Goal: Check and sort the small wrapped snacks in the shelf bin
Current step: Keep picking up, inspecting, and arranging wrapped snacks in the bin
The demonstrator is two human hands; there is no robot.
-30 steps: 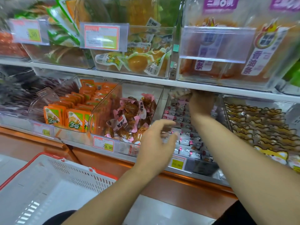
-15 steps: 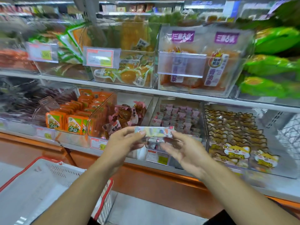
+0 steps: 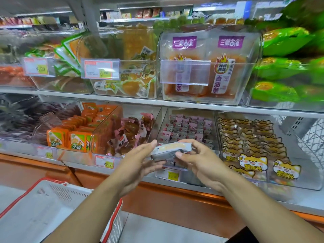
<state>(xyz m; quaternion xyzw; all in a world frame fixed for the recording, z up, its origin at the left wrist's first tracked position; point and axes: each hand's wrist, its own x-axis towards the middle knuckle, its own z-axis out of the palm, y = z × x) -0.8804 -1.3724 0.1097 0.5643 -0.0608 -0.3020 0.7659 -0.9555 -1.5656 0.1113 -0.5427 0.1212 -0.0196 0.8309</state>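
Where hands (image 3: 171,160) meet, basket (image 3: 57,193) below.

A second ago your right hand (image 3: 201,163) was deep in the shelf bin (image 3: 188,130) — now it's out, and a wrapped snack (image 3: 169,151) sits between both hands' fingers, left hand (image 3: 138,165) steadying its end.

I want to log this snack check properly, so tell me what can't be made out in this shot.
- Wrapped snack, head view: motion blur smears the print, and fingers of the right hand cover its right end.
- Price tag under the small-snack bin: blurred, and the left hand hides its left edge.
- White basket: cut off by the bottom-left edge.
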